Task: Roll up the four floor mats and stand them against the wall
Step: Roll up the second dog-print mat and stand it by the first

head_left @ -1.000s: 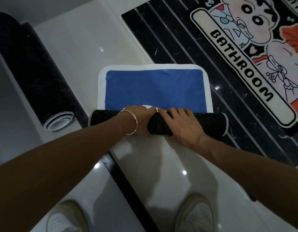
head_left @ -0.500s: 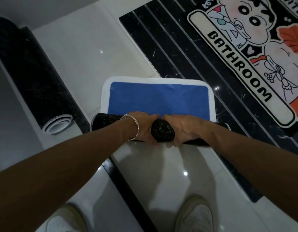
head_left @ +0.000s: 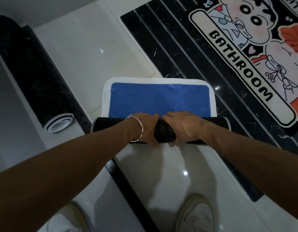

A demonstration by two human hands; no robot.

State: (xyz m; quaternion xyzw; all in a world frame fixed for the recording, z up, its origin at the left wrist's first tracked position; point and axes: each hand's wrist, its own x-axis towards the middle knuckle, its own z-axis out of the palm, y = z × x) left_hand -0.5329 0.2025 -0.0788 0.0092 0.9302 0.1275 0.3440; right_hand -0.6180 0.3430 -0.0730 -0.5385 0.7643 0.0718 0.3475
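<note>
A blue mat (head_left: pixel 159 99) with a white border lies on the floor, its near part wound into a black dotted roll (head_left: pixel 165 132). My left hand (head_left: pixel 147 129), with a bracelet on the wrist, and my right hand (head_left: pixel 185 129) sit side by side on the roll's middle, fingers curled over it and thumbs under its near side. A finished black roll with white edging (head_left: pixel 36 77) lies along the left wall. A cartoon "BATHROOM" mat (head_left: pixel 255 52) lies flat at the upper right.
The floor is glossy white tile with black marble strips (head_left: pixel 170 47). My two white shoes (head_left: pixel 195 215) stand at the bottom. A grey wall (head_left: pixel 9 114) runs along the left.
The roll has advanced away from me over the blue mat, leaving less blue showing. Both hands shifted their grip on the roll's middle.
</note>
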